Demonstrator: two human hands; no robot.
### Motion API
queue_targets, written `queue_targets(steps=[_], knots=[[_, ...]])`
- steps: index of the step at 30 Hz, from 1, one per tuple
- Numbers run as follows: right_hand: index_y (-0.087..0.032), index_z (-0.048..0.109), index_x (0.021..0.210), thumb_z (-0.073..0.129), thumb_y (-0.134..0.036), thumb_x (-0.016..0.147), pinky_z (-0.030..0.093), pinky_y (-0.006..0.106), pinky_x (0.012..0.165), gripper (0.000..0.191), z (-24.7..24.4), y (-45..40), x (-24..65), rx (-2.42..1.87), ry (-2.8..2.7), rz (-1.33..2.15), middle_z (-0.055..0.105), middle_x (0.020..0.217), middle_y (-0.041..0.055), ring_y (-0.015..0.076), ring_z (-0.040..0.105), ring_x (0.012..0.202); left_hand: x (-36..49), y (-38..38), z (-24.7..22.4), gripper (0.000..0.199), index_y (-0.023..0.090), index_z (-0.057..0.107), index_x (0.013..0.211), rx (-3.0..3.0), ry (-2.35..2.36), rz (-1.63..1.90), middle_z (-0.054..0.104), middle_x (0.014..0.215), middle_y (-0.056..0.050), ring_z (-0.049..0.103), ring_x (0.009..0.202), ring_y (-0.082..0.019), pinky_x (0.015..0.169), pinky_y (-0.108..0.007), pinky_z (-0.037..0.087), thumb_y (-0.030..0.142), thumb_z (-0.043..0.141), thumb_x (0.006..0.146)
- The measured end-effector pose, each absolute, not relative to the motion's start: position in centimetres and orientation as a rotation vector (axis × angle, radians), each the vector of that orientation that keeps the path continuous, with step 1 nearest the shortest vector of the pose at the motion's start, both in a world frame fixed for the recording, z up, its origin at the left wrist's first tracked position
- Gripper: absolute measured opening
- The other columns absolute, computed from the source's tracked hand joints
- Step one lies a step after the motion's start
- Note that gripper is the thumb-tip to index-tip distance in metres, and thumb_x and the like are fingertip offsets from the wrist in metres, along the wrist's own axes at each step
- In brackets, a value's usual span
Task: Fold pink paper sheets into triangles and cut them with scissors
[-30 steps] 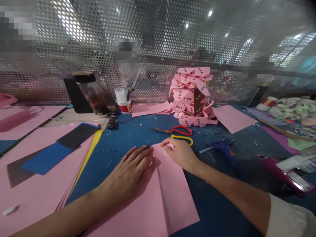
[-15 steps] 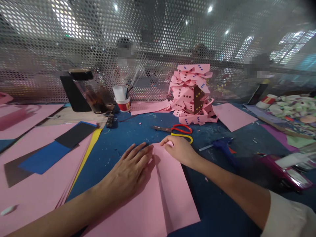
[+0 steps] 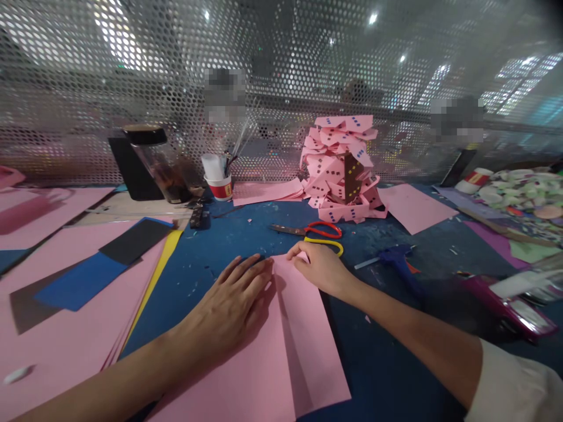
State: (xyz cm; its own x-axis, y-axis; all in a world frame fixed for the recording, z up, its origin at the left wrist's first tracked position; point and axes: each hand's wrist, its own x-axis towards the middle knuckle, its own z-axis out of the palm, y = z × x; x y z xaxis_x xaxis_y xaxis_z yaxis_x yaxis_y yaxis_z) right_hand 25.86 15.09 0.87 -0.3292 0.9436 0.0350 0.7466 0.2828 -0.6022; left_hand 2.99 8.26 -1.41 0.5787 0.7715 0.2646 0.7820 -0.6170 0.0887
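A sheet of pink paper (image 3: 250, 375) lies on the blue tabletop, its right part folded up along a lengthwise crease. My left hand (image 3: 233, 299) rests flat on the sheet's left part, fingers stretched toward the far edge. At the far end of the folded flap, my right hand (image 3: 320, 266) has its thumb and fingers closed on the paper's edge. Just beyond that hand lies a pair of scissors (image 3: 323, 230) with one red and one yellow handle loop, blades pointing left.
Right of my hand is a blue glue gun (image 3: 398, 261), then a magenta tool (image 3: 505, 305). A tower of folded pink pieces (image 3: 329, 170) stands at the back beside a paper cup (image 3: 219, 187) and a jar (image 3: 160, 167). Pink sheets (image 3: 65, 346) are stacked left.
The near right corner of the folded flap has shifted slightly left. Both hands stay in nearly the same place.
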Motion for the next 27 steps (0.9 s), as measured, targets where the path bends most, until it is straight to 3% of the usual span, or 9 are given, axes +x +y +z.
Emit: queue_targets(steps=[5,11,15,21,27], knots=[[-0.024,0.073,0.095,0.055,-0.021,0.089,0.037,0.027,0.065,0.019,0.8,15.2,25.8,-1.514,-2.147,0.698,0.077,0.091,0.0002,0.0177,0.065,0.078,2.9,8.4,-1.7,0.043,0.022,0.051,0.142,-2.76,-1.34,-0.426,0.048,0.157,-0.006,0.038,0.148,-0.025,0.124,-0.051,0.027,0.023,0.043,0.1],[-0.024,0.073,0.093,0.055,-0.017,0.086,0.031,0.027,0.058,0.02,0.9,15.1,25.9,-1.531,-2.172,0.691,0.073,0.08,-0.0008,0.0148,0.058,0.064,2.9,8.5,-1.8,0.045,0.02,0.05,0.144,-2.748,-1.323,-0.411,0.049,0.156,-0.008,0.038,0.148,-0.026,0.124,-0.052,0.026,0.022,0.044,0.099],[-0.025,0.072,0.093,0.055,-0.017,0.086,0.032,0.027,0.058,0.02,0.8,15.1,25.9,-1.549,-2.17,0.69,0.074,0.08,-0.0012,0.0154,0.06,0.065,2.9,8.4,-1.6,0.046,0.02,0.049,0.145,-2.763,-1.334,-0.408,0.048,0.157,-0.008,0.038,0.148,-0.026,0.124,-0.053,0.027,0.023,0.043,0.1],[-0.025,0.07,0.1,0.059,-0.026,0.091,0.045,0.029,0.074,0.015,0.9,14.6,26.3,-1.444,-2.129,0.734,0.077,0.096,0.0,0.0198,0.07,0.087,2.9,8.2,-1.0,0.043,0.025,0.051,0.144,-2.755,-1.3,-0.525,0.056,0.15,-0.004,0.041,0.146,-0.025,0.123,-0.051,0.029,0.024,0.046,0.101],[-0.027,0.071,0.101,0.058,-0.02,0.09,0.048,0.031,0.089,0.018,0.7,14.2,26.4,-1.356,-2.14,0.735,0.078,0.102,-0.0021,0.0197,0.071,0.098,2.8,7.9,-0.5,0.038,0.025,0.058,0.136,-2.752,-1.231,-0.506,0.06,0.146,-0.002,0.046,0.142,-0.025,0.122,-0.051,0.029,0.022,0.05,0.099]])
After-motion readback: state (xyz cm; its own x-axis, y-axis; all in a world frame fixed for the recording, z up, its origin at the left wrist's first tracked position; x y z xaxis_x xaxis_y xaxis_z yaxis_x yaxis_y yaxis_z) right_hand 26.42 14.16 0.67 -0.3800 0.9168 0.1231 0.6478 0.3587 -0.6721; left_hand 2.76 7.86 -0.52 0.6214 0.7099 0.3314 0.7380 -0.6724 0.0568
